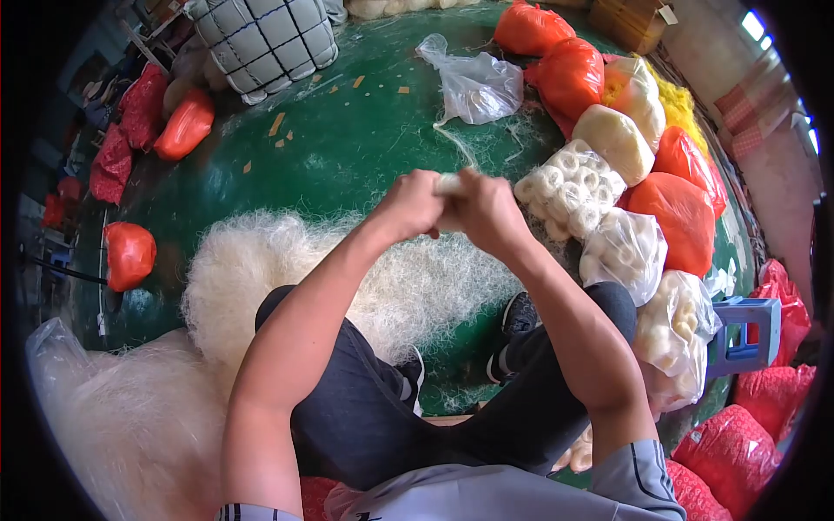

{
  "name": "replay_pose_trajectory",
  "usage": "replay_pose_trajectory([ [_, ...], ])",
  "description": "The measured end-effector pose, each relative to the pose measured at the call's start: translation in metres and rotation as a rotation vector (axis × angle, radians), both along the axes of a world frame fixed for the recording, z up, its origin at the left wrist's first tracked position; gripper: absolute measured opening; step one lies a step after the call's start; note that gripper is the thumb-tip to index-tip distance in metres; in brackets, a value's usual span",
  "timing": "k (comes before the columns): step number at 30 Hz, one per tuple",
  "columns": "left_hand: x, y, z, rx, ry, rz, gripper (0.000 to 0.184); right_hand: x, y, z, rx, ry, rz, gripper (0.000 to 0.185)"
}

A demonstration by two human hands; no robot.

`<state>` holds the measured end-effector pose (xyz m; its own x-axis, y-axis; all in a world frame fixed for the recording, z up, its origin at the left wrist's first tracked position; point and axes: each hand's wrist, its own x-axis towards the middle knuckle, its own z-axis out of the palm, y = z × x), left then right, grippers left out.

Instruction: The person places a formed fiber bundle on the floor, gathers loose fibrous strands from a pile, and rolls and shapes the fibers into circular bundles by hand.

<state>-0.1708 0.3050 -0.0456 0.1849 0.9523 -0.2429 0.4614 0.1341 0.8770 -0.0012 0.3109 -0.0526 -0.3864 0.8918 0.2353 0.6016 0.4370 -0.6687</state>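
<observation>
Both of my hands meet in front of me above the pile of pale, hair-like fibre. My left hand (412, 205) is closed around one side of a small white roll (448, 222), which looks like wound fibre. From the other side, my right hand (493, 211) wraps the same roll, fingers curled over it. Most of the roll is hidden by the fingers. A thin pale strand (455, 141) runs from beyond the hands across the green floor. Below the forearms spreads the loose fibre pile (417, 278), reaching to my shoes.
To the right stand a clear bag of white rolls (569, 187), more filled bags, orange bags (673, 217) and a blue stool (745, 334). A crumpled plastic bag (478, 85) lies ahead. At lower left is a bag of fibre (139, 425); a strapped grey bale (265, 43) stands far left.
</observation>
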Motion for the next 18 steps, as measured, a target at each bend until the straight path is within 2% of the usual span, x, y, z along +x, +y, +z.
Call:
replay_pose_trajectory([
  [1, -0.003, -0.002, -0.003, 0.228, 0.283, -0.095, 0.025, 0.005, 0.0, 0.001, 0.163, -0.071, 0.21, 0.016],
  [4, -0.005, 0.006, -0.003, -0.001, 0.162, -0.074, 0.027, 0.0, 0.002, 0.003, 0.195, -0.039, 0.097, 0.015],
  [5, -0.006, 0.005, -0.004, -0.028, 0.052, -0.051, 0.026, 0.0, -0.001, 0.004, 0.113, 0.137, 0.023, 0.014],
  [8, -0.006, 0.002, 0.01, -0.096, -0.276, 0.015, 0.026, -0.002, -0.001, 0.032, -0.426, 0.175, -0.114, 0.016],
  [9, 0.003, -0.008, 0.019, 0.027, -0.19, 0.034, 0.026, 0.0, 0.002, 0.019, -0.317, 0.084, -0.087, 0.017],
  [12, -0.001, -0.004, 0.008, 0.373, 0.421, -0.122, 0.026, 0.006, 0.009, 0.002, 0.325, -0.082, 0.155, 0.016],
  [13, 0.001, -0.004, 0.022, 0.064, 0.156, -0.051, 0.024, 0.003, 0.008, 0.001, 0.352, 0.031, 0.052, 0.015],
  [14, 0.001, -0.005, 0.02, 0.013, -0.023, -0.022, 0.023, 0.003, 0.006, 0.002, 0.087, 0.112, -0.034, 0.014],
  [16, -0.001, -0.001, 0.02, -0.074, -0.377, 0.032, 0.022, -0.002, -0.001, 0.036, -0.429, 0.272, -0.208, 0.011],
  [17, 0.002, -0.003, 0.019, -0.106, -0.358, 0.035, 0.022, 0.0, 0.002, 0.029, -0.526, 0.266, -0.187, 0.011],
  [18, 0.002, -0.005, 0.012, 0.119, -0.081, -0.009, 0.022, 0.002, 0.001, 0.023, -0.294, 0.185, -0.053, 0.012],
])
